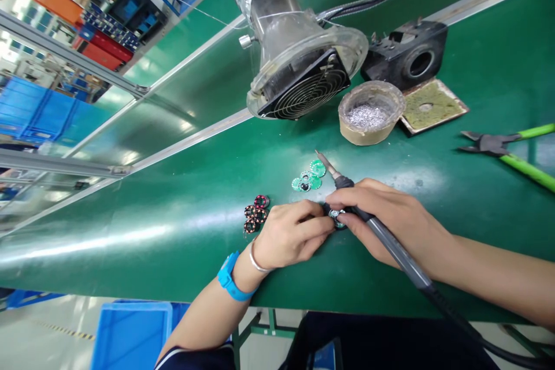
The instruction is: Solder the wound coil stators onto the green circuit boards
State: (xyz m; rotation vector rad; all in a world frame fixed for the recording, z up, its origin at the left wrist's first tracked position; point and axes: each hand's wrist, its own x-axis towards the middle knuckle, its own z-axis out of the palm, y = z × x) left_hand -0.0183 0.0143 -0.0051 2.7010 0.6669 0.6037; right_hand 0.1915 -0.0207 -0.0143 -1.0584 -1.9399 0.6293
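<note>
Head view: R hand point(396, 219) was closed round a black-and-grey pen-shaped soldering iron point(392, 243), its bare metal tip up & away from the body. R thumb & finger ends also met a small round green-and-silver part point(336, 218), at or just over the glossy green tabletop point(173, 266). L hand point(295, 234), w/ bright blue wristband point(232, 277) & thin silver bangle point(255, 259), was curled in at the part's L side; fingertips hidden, so can't tell if it pinched anything. Iron & fingers partly blocked sight of the part.

Nearby: flat green discs point(315, 182) in a pile just L of the tip; copper-and-black rings point(255, 215) clustered beside L hand. Farther: round tan bowl point(366, 137) w/ silvery bits, next to a square yellowish sponge point(427, 105); black metal holder point(390, 63) behind; green-handled cutters point(489, 144) far R. Silver-ducted fan hood point(299, 40) overhung the table's far side, beyond the hands.
</note>
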